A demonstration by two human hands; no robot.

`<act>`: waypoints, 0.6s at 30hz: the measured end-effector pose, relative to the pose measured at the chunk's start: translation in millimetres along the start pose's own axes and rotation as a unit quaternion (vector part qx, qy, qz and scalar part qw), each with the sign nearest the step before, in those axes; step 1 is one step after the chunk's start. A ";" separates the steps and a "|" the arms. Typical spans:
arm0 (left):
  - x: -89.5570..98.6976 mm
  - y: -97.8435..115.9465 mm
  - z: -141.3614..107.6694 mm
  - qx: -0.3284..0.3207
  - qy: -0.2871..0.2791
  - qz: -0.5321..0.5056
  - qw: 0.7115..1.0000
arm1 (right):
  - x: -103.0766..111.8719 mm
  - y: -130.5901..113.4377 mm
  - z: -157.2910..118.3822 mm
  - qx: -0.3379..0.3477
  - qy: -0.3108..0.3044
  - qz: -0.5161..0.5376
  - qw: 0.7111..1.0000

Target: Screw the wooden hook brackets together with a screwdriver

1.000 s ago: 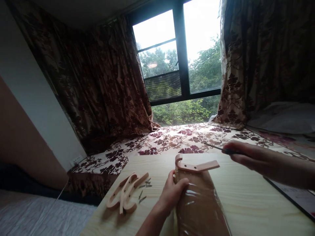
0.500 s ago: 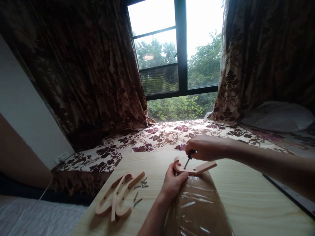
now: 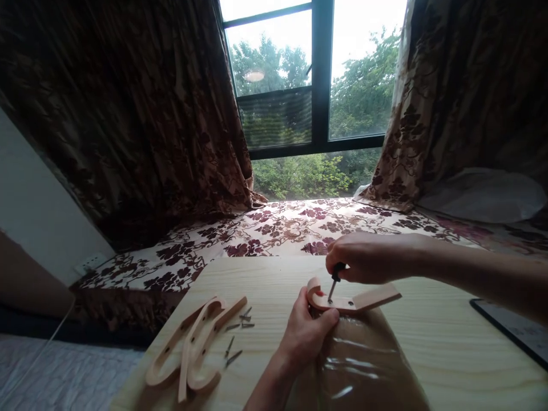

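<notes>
My left hand (image 3: 306, 326) grips the curled end of a wooden hook (image 3: 342, 304), thumb along its near edge. The hook lies across the far end of a brown box (image 3: 363, 362) wrapped in shiny clear tape. Above it, my right hand (image 3: 357, 257) is closed around the dark handle of a screwdriver (image 3: 333, 285). The tool stands tilted, its tip at the hole nearest the curl; a second dark hole shows to the right. My fingers hide most of the handle.
Left of the box, several wooden hooks (image 3: 201, 342) lie together on the pale wooden table (image 3: 265, 279), with several loose screws (image 3: 233, 358) beside them. A dark-edged flat object (image 3: 509, 331) lies at the right. Beyond the table is a ledge with floral cloth (image 3: 274, 228).
The view has shifted, so the hands, hook and box appear slightly lower and further right. Both hands keep their holds, and the screwdriver tip stays at the same hole.
</notes>
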State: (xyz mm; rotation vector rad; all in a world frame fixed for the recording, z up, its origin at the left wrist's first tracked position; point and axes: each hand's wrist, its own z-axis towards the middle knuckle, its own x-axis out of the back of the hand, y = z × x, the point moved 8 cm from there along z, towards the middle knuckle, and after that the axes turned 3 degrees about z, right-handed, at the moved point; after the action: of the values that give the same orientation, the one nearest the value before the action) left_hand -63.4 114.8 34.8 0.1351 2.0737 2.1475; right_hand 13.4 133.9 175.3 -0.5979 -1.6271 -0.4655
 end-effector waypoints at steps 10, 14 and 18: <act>-12.8 -5.4 -5.5 0.031 -0.041 -0.021 0.998 | -5.5 -8.6 -3.7 0.024 -0.035 -0.007 0.999; -15.7 -4.4 -6.0 0.020 -0.052 -0.022 0.998 | -7.6 -15.2 0.5 0.027 -0.046 -0.027 0.998; -16.6 -4.8 -6.4 0.019 -0.054 -0.017 0.998 | -7.7 -14.8 5.9 0.003 -0.072 -0.042 0.997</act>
State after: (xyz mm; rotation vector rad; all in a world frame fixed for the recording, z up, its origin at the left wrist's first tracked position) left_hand -47.9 105.8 30.5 0.2131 2.0427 2.0352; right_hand 0.3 125.1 167.4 -0.5702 -1.7949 -0.4881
